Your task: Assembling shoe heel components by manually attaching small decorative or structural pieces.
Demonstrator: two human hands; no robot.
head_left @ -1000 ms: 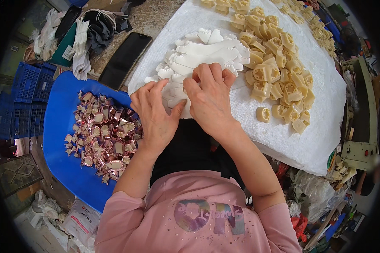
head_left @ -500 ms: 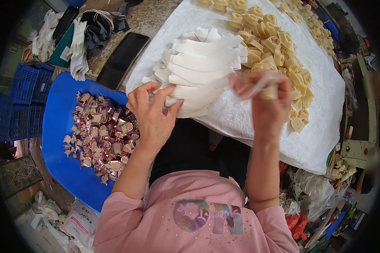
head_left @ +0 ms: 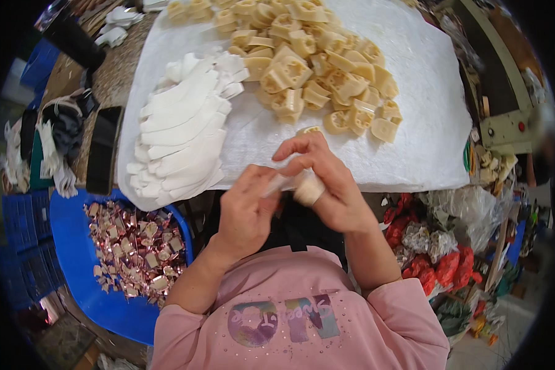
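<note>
My left hand [head_left: 248, 208] and my right hand [head_left: 332, 185] are close together in front of the table's near edge. Both have closed fingers on a thin white strip [head_left: 279, 184], blurred by motion and mostly covered. A pale beige band or piece [head_left: 309, 189] sits at my right thumb; whether it is worn or held I cannot tell. Just beyond my right fingers shows the edge of a beige molded piece [head_left: 309, 130]. Left of my hands lies a fanned stack of curved white strips [head_left: 182, 123] with notched ends. A heap of beige molded pieces [head_left: 317, 68] covers the far middle.
White woven sheeting [head_left: 419, 148] covers the table. At lower left a blue tub [head_left: 74, 246] holds many shiny pinkish metallic pieces [head_left: 142, 246]. A dark phone [head_left: 103, 151] lies left of the sheeting. Red and clear plastic bags [head_left: 441, 259] are piled on the right.
My left hand has left the white stack and moved toward my right hand, which came down and left. The hands now meet on a white strip. The view has shifted to the right.
</note>
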